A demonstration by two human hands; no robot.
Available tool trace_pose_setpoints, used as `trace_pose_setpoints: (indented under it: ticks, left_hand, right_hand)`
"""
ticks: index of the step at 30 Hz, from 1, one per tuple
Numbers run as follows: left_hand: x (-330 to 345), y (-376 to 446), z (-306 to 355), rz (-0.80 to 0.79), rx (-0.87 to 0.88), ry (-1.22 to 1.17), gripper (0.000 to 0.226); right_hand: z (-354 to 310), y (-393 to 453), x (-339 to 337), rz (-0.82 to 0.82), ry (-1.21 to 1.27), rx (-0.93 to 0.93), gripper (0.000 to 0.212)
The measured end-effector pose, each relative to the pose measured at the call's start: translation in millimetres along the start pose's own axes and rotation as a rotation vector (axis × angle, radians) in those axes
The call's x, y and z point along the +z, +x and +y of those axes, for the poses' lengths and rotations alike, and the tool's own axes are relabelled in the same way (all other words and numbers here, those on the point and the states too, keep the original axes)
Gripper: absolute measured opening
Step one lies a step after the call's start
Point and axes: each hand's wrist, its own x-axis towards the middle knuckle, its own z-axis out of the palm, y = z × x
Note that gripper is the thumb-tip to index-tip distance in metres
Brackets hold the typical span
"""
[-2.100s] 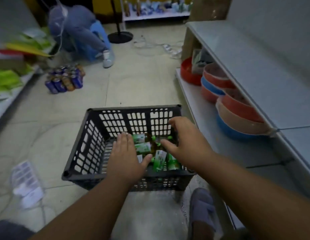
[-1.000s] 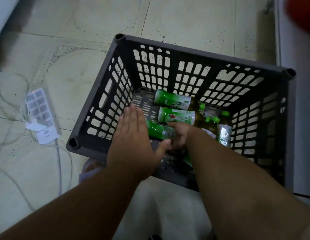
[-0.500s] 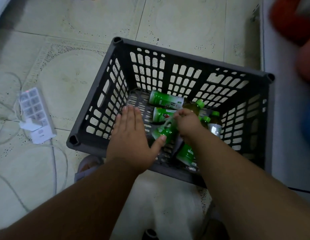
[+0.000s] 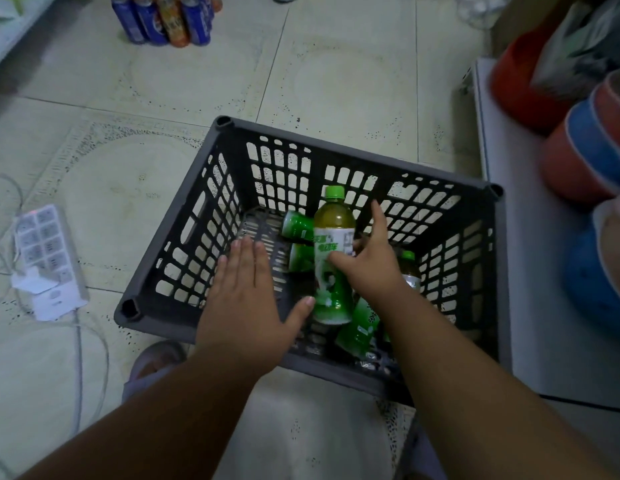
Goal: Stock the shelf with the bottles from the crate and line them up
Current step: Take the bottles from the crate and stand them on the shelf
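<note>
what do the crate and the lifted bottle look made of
Crate: likely moulded plastic, matte dark grey, judging by its even lattice of holes and rounded corner posts. Bottle: probably clear plastic, amber liquid showing through, with a glossy printed label and green screw cap.

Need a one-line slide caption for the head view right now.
Right hand grips a green-capped bottle upright in the crate; left hand open alongside.

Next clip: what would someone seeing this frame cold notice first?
First, the green-capped bottle held upright in the middle of the dark crate, gripped by the right hand, while the left hand lies flat beside it, thumb near its base. More green bottles lie on their sides in the crate. Stacked bowls sit on the shelf at right, and a white power strip lies on the floor at left.
</note>
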Motion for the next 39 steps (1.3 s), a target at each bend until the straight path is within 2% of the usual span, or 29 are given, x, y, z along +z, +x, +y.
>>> trace_pose_setpoints:
  ticks: [3, 5, 9, 12, 16, 22, 27, 32, 39]
  left_hand:
    - [0, 1, 0, -0.003, -0.002, -0.007, 0.104]
    - [0, 2, 0, -0.001, -0.002, -0.008, 0.103]
    - [0, 2, 1, 0.001, -0.006, -0.022, 0.102]
    - [-1, 3, 1, -0.003, -0.008, -0.002, 0.103]
    - [-1, 2, 1, -0.008, -0.001, 0.011, 0.104]
    - [-2, 3, -1, -0.031, 0.014, 0.027, 0.104]
    - [-16, -3, 1, -0.059, 0.053, -0.037, 0.107]
    - [-58, -26, 19, -0.053, 0.256, -0.168, 0.104]
    - [-132, -95, 88, 0.014, 0.612, -0.295, 0.104]
  right_hand:
    - [12, 16, 8, -0.087, 0.308, 0.339, 0.047]
    - [19, 18, 11, -0.122, 0.544, 0.478, 0.035]
    - [27, 25, 12, -0.143, 0.637, 0.453, 0.039]
    - [25, 29, 10, -0.141, 0.519, 0.336, 0.039]
    - [15, 21, 9, -0.163, 0.322, 0.174, 0.025]
    - [-5, 2, 4, -0.057, 0.044, 0.027, 0.059]
    - [-42, -47, -11, 0.071, -0.021, -0.094, 0.061]
    - [-82, -116, -29, 0.21, -0.026, -0.241, 0.058]
    - [-109, -245, -75, 0.498, 0.08, -0.354, 0.051]
